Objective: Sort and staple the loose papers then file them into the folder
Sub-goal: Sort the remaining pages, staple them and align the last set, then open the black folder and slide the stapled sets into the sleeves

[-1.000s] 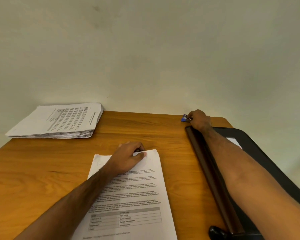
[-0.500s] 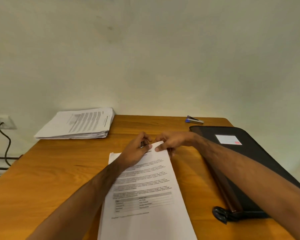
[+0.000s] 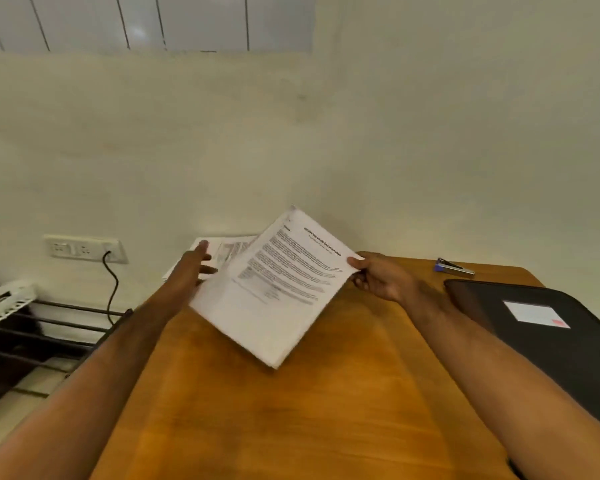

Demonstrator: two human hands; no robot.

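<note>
Right hand (image 3: 381, 279): you pinch the printed sheets (image 3: 278, 289) by their edge, lifted above the table (image 3: 291, 410).
Left hand (image 3: 189, 271): fingers straight, holding nothing, over the table's far-left paper stack (image 3: 201, 249).
Stapler (image 3: 453, 266): table's far right.
Folder (image 3: 548, 341): closed, table's right side.

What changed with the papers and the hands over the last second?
The right hand left the stapler, came back and pinched the paper set, which has been lifted off the table and now hangs tilted. The left hand let go of it and reaches open toward the paper stack. Stapler, stack and folder stayed put.
</note>
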